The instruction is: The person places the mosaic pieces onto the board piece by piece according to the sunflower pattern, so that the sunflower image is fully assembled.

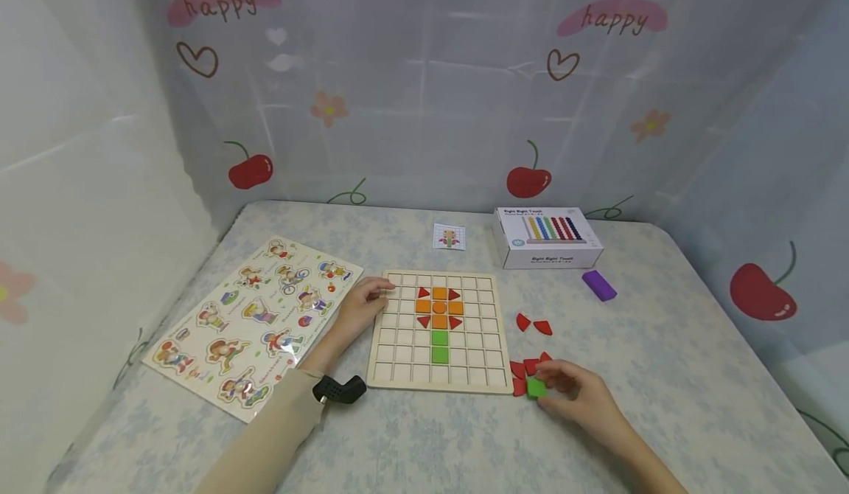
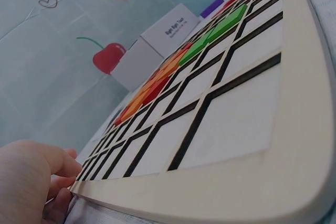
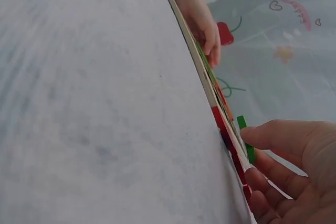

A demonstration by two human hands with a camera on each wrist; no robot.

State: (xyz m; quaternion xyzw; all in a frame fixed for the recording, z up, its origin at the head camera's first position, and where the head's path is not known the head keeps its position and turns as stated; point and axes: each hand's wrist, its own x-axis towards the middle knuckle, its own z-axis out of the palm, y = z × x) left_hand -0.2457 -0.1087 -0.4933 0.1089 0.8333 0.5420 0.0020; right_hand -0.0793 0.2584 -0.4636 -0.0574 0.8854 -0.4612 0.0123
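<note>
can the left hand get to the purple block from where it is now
Probably not easily. The left hand rests on the left edge of the grid board, while the purple block lies far right, beyond the board; nothing blocks it.

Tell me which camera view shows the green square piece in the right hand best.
The head view: the green square piece shows whole, pinched by the right hand beside the red pieces. The right wrist view shows only its thin edge at the fingertips. The left wrist view misses it.
</note>
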